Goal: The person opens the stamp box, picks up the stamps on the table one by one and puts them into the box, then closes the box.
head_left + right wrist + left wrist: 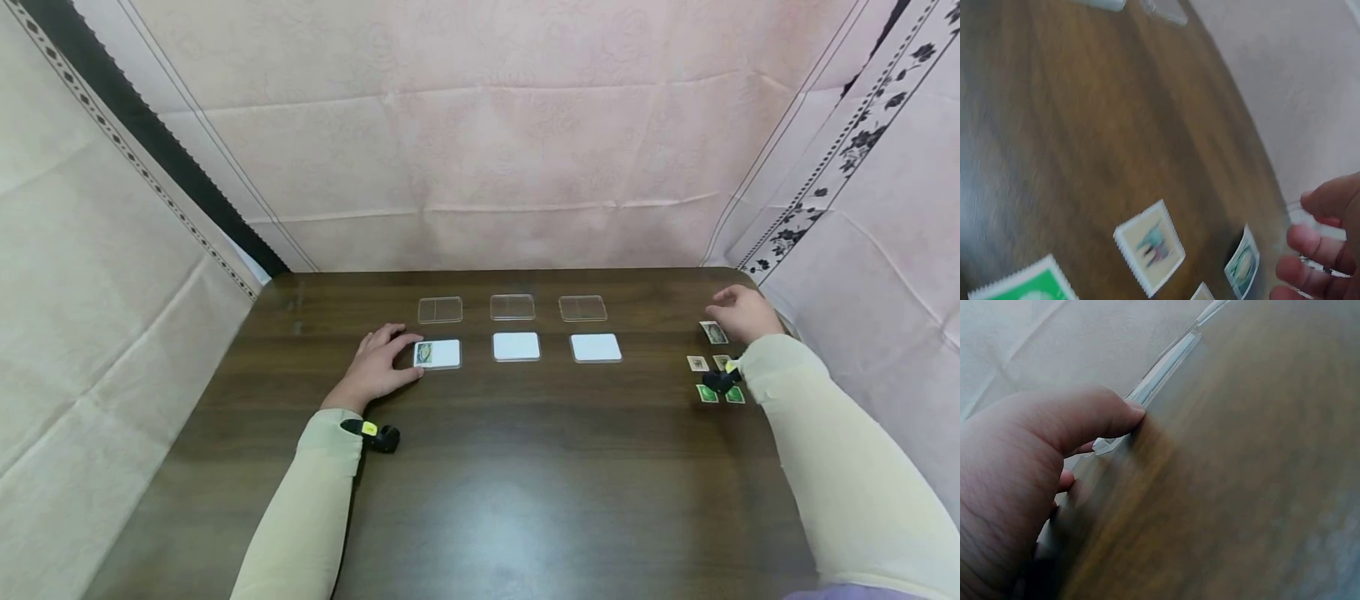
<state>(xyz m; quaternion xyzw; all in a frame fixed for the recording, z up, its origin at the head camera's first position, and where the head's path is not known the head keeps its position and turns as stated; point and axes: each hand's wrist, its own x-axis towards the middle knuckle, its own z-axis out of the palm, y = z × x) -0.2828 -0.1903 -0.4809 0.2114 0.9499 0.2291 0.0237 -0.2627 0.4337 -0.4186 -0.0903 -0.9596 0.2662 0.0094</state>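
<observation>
My left hand (378, 367) grips the left end of a shallow clear plastic case (1163, 378), thumb on its near edge and index finger at its far corner. Inside the case, a greenish postage stamp (424, 353) lies at the left end of a white card (447, 354). At the right, my right hand (744, 315) hovers beside a dark-green stamp (1243, 265), whose edge is raised off the table. Its fingers are loosely bent, with nothing visible between them. A beige stamp with a bird-like picture (1150, 247) and a bright green stamp (1029, 287) lie nearby.
Two more cases with white cards, the middle one (516, 347) and the right one (596, 347), stand in line. Behind the row lie three clear lids (512, 307). Several stamps (697, 363) lie under the right wrist. Pale cloth (487, 167) hangs behind the brown table (480, 467).
</observation>
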